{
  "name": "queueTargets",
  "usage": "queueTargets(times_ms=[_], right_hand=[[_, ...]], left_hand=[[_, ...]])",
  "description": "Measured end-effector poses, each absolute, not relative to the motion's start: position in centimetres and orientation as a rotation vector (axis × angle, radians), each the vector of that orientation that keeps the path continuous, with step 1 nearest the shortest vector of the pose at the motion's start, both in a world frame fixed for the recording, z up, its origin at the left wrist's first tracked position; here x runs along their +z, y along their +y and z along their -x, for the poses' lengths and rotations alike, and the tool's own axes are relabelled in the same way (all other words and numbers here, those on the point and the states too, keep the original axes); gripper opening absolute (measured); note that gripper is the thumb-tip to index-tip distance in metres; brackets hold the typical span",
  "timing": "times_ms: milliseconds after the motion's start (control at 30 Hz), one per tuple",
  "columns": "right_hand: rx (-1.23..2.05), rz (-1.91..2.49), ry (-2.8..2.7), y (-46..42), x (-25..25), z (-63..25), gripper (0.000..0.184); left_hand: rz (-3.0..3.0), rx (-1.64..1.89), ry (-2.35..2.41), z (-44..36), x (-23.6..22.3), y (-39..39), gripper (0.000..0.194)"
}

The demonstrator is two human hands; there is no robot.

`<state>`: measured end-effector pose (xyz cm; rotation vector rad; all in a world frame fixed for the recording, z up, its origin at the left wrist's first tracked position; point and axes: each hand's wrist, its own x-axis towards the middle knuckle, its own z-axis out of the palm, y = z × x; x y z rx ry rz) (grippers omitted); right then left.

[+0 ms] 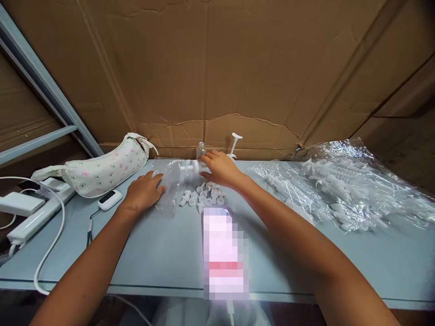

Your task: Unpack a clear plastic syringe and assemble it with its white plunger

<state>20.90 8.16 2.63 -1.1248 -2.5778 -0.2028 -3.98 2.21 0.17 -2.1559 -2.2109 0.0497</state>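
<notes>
My left hand (145, 190) lies palm down with its fingers apart, touching the edge of a flat clear plastic bag (168, 199). Across the bag's far corner, a white pump top (190, 167) lies sideways, its nozzle pointing left. My right hand (220, 168) has thumb and fingers closed around a clear bottle behind that pump top; the palm hides most of it. Just behind the fingers a small clear bottle (201, 148) shows its neck. Below my right hand is a pile of small white plastic caps (203, 195). Another white pump (234, 145) stands upright beyond my right wrist.
A lit phone (222, 253) lies front centre. Clear bags of white pump parts (343, 181) cover the right side. At left are a floral pouch (105, 167), a small white device (110, 199) and a power strip (41, 217) with cables. Cardboard (204, 72) walls the back.
</notes>
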Motion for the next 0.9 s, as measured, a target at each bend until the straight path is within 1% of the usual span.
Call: queueTargets(times_ms=[67, 100, 167, 233, 333, 433, 500, 567, 700, 800, 900], right_hand=[[-0.122, 1.066, -2.361, 7.0, 3.5, -21.9, 0.037], [-0.023, 1.023, -2.239, 6.4, 3.8, -22.4, 0.038], [0.291, 0.910, -2.007, 5.0, 4.1, -23.3, 0.038], [0.689, 0.782, -1.812, 3.5, 4.0, -24.1, 0.041], [1.174, 0.685, -1.575, 1.4, 2.9, -24.9, 0.050], [1.421, 0.706, -1.410, -0.3, 1.5, -25.4, 0.057], [1.500, 0.708, -1.315, -1.0, 0.8, -25.6, 0.058], [1.516, 0.705, -1.222, -1.2, 0.5, -25.9, 0.055], [1.499, 0.761, -1.150, -1.0, 0.3, -26.1, 0.035], [1.508, 0.795, -1.166, -0.8, 0.1, -26.0, 0.031], [1.473, 0.784, -1.163, -0.9, -0.1, -25.7, 0.031]], left_hand=[[2.161, -0.139, -2.081, 3.5, 0.2, 2.1, 0.050], [2.190, -0.255, -2.006, 3.2, 0.2, 2.0, 0.048], [2.317, -0.489, -1.845, 2.1, 0.3, 1.5, 0.045], [2.495, -0.669, -1.678, 0.6, 0.3, 0.8, 0.045], [2.665, -0.817, -1.516, -1.8, -0.1, -0.5, 0.045], [2.709, -0.871, -1.500, -3.4, -0.7, -1.5, 0.031], [2.666, -0.873, -1.464, -3.8, -1.1, -1.8, 0.026], [2.578, -0.871, -1.365, -3.6, -1.3, -1.7, 0.027], [2.433, -0.798, -1.118, -2.9, -1.2, -1.5, 0.031], [2.389, -0.716, -0.998, -2.7, -1.1, -1.8, 0.038], [2.450, -0.780, -1.054, -3.0, -0.9, -2.2, 0.050]])
